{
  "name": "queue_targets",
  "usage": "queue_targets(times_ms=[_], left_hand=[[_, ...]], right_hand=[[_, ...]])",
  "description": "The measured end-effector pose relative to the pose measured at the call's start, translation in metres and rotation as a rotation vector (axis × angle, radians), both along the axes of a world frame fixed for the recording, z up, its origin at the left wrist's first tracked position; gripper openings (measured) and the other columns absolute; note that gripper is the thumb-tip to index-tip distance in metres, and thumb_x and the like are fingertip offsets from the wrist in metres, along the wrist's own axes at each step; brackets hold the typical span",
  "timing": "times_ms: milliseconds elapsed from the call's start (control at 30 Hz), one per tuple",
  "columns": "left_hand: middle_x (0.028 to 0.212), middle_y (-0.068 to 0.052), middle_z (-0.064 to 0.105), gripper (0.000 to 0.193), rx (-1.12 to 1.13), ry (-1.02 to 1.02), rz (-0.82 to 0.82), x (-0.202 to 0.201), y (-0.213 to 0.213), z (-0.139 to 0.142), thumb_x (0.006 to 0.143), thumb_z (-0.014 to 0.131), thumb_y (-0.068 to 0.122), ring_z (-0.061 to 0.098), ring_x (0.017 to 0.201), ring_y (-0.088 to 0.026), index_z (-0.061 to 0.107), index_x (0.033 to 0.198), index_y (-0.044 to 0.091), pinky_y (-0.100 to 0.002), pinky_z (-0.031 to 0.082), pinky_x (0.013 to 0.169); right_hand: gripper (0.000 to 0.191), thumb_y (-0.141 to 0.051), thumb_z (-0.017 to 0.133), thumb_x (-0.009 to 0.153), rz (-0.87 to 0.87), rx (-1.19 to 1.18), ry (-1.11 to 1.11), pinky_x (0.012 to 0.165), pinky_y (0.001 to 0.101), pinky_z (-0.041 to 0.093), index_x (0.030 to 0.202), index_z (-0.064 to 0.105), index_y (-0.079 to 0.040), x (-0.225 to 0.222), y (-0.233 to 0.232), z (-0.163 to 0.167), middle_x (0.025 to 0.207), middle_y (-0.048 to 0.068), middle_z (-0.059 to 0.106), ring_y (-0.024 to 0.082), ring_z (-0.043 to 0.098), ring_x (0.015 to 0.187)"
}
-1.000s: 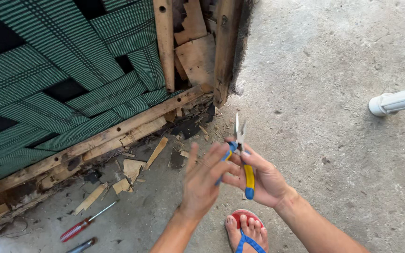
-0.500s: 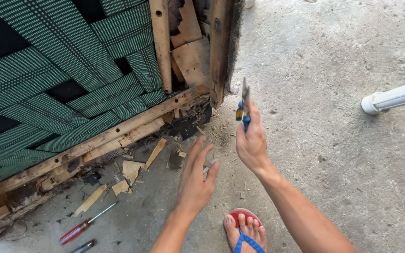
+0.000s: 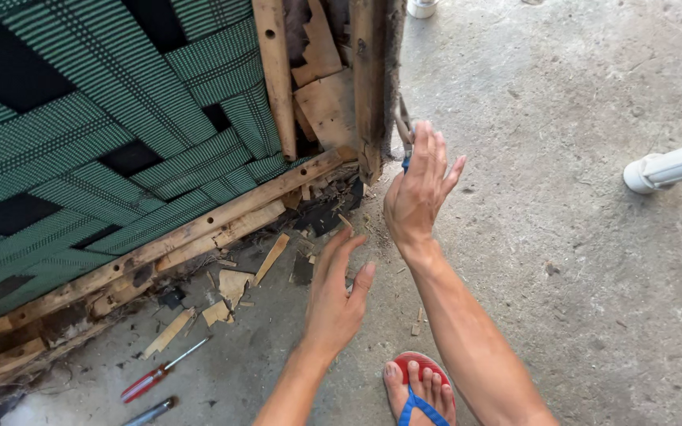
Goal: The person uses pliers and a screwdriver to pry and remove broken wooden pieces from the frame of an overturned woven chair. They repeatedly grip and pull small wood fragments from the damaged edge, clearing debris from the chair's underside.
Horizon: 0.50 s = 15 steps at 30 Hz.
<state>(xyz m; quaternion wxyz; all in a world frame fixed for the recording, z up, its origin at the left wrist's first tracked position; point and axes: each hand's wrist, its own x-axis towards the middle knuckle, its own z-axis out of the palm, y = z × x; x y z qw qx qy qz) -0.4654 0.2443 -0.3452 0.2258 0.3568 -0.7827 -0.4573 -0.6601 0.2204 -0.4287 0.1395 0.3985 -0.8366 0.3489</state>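
Observation:
My right hand (image 3: 418,193) is raised beside the corner of an old wooden furniture frame (image 3: 369,87) and holds a pair of pliers (image 3: 402,130) with blue handles. The metal jaws point up against the frame's upright board. My left hand (image 3: 335,296) hovers lower, fingers spread and holding nothing, above wood splinters (image 3: 271,258) on the concrete floor. Green woven webbing (image 3: 80,126) is stretched across the frame.
A red-handled screwdriver (image 3: 155,372) and a second tool with a dark handle (image 3: 148,412) lie on the floor at the lower left. A white pipe (image 3: 672,167) rests at the right. My foot in a red and blue sandal (image 3: 416,390) is at the bottom.
My right hand has lifted the pliers up and forward, from in front of my body to the frame's corner. My left hand has let go of them and dropped back, open.

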Motion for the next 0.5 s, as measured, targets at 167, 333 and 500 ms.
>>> queue_targets(times_ms=[167, 333, 500], left_hand=[[0.154, -0.019, 0.047, 0.047, 0.032, -0.038, -0.012, 0.000, 0.002, -0.003, 0.102, 0.058, 0.035, 0.044, 0.144, -0.037, 0.055, 0.139, 0.005, -0.046, 0.036, 0.116], [0.148, -0.019, 0.053, 0.045, 0.058, -0.025, 0.010, -0.002, 0.007, -0.005, 0.102, 0.059, 0.034, 0.048, 0.141, -0.037, 0.057, 0.136, 0.005, -0.045, 0.038, 0.115], [0.145, -0.019, 0.056, 0.044, 0.089, -0.010, 0.026, -0.003, 0.007, -0.006, 0.101, 0.060, 0.032, 0.051, 0.138, -0.036, 0.058, 0.135, 0.005, -0.045, 0.040, 0.112]], right_hand=[[0.075, 0.012, 0.046, 0.092, 0.023, 0.010, 0.045, 0.129, 0.0639, -0.001, 0.163, 0.027, -0.005, 0.000, 0.002, -0.008, 0.167, 0.013, 0.039, 0.035, 0.032, 0.157], [0.073, 0.010, 0.047, 0.091, 0.065, 0.004, 0.034, 0.124, 0.0666, -0.002, 0.160, 0.027, 0.001, 0.003, -0.003, 0.005, 0.159, 0.018, 0.048, 0.041, 0.039, 0.150], [0.041, -0.012, 0.055, 0.105, 0.252, -0.226, -0.424, 0.102, 0.0552, 0.039, 0.141, 0.040, 0.000, 0.003, -0.003, 0.027, 0.121, 0.015, 0.057, 0.027, 0.060, 0.113]])
